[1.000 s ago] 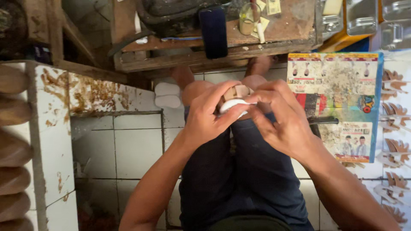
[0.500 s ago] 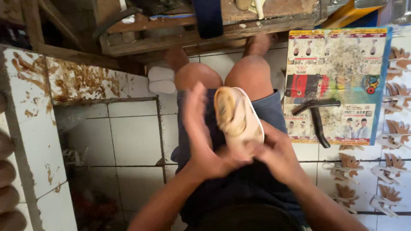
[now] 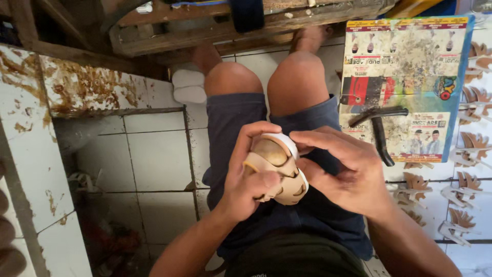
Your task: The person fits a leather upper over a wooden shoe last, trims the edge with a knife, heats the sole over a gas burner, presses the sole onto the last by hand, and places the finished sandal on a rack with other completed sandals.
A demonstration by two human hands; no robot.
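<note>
I sit with my knees in dark blue shorts and hold a small tan shoe upper on a wooden last (image 3: 277, 169) over my lap. My left hand (image 3: 248, 179) wraps around it from the left, thumb pressed on the cut-out straps. From the right my right hand (image 3: 348, 174) reaches in, its fingertips touching the white edge at the toe end. The shoe piece has a white rim and several tan strap openings.
A dark hammer (image 3: 379, 125) lies on a stained colourful printed sheet (image 3: 410, 77) to my right. Several tan cut leather pieces (image 3: 461, 205) lie scattered at the right edge. A wooden bench frame (image 3: 215, 25) stands ahead, a glue-stained white tiled ledge (image 3: 77, 87) to my left.
The shoe piece has been turned from sole-up lengthwise to straps facing me. Both hands have moved lower over my lap, and my right hand now touches the toe rim.
</note>
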